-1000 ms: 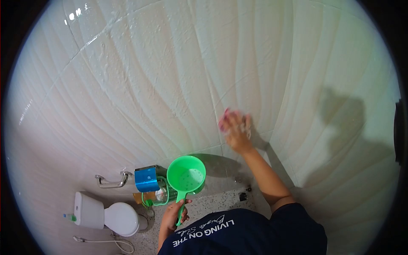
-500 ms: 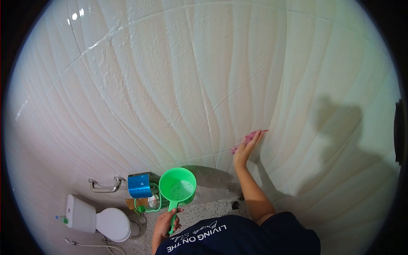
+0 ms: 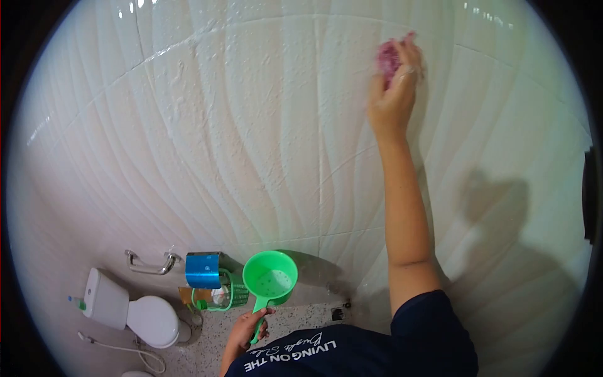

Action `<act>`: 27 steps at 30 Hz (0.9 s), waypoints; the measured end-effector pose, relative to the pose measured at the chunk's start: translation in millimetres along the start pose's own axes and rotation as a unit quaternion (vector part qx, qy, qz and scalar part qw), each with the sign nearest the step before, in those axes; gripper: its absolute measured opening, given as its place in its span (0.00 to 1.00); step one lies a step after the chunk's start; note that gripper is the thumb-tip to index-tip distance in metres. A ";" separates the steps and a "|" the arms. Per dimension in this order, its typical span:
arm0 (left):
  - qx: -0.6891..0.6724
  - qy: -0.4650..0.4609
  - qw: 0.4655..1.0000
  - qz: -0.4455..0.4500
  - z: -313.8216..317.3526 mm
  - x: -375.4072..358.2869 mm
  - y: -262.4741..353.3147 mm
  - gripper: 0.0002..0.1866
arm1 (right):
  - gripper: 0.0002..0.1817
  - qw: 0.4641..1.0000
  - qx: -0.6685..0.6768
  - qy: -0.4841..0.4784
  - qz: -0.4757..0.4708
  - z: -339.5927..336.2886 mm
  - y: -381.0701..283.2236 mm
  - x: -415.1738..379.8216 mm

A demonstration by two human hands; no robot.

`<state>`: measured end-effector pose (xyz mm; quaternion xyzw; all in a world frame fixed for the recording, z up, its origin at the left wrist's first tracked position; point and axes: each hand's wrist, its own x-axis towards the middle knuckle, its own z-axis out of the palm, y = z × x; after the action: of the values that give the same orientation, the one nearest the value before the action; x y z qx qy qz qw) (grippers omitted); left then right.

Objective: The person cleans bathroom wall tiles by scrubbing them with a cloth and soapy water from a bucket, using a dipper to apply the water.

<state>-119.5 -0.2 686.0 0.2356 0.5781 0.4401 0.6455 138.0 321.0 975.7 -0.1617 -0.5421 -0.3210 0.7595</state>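
Note:
My left hand (image 3: 242, 330) is closed around the handle of a green plastic dipper (image 3: 253, 286), which is held low in front of my body. A pale, speckled patch shows at the bottom of its cup. High up on the wavy-patterned tiled wall (image 3: 270, 151), my right hand (image 3: 397, 100) grips a crumpled pink cloth (image 3: 388, 60) close against the tiles. That hand is slightly blurred, with the arm stretched upward. Wet droplets and streaks glisten on the wall to its left.
At lower left stand a white toilet (image 3: 152, 319) and a metal grab bar (image 3: 149, 270). A blue shiny box (image 3: 202, 270) sits above a green basket (image 3: 240, 294) beside the dipper. A white hose (image 3: 112, 345) hangs near the toilet. The floor (image 3: 295, 315) is speckled.
My right hand has swept up the wall with the pink cloth, from low by the corner to near the top. My left hand still holds the dipper; the view has shifted slightly.

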 end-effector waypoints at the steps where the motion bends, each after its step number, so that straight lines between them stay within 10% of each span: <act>1: -0.003 0.011 1.000 -0.004 0.1 0.6 -1.4 0.19 | 0.23 1.000 0.007 -0.002 0.010 1.6 -16.0 -14.4; 6: 0.037 -0.010 0.999 0.007 -6.2 4.6 -5.4 0.20 | 0.18 0.929 0.130 -0.335 -0.092 -26.5 -90.4 -125.7; 16: 0.017 0.014 0.999 -0.036 -29.9 1.2 -31.7 0.20 | 0.21 0.963 0.037 -0.268 0.005 -13.5 -115.6 -144.9; 18: 0.012 0.024 0.999 -0.039 -31.8 -2.9 -36.9 0.20 | 0.23 0.894 0.062 -0.435 -0.089 -27.4 -135.8 -188.4; 22: -0.022 0.043 0.998 -0.041 -39.1 -13.4 -43.9 0.20 | 0.25 0.809 0.023 -0.475 -0.345 -60.3 -156.9 -309.4; 27: -0.043 0.055 0.997 -0.044 -50.2 -19.3 -58.2 0.20 | 0.25 0.859 -0.003 -0.426 -0.283 -30.4 -193.3 -291.9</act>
<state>-149.1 -55.9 638.0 0.1570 0.6032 0.4477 0.6411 -28.4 250.7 674.3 -0.1247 -0.8340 -0.4239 0.3303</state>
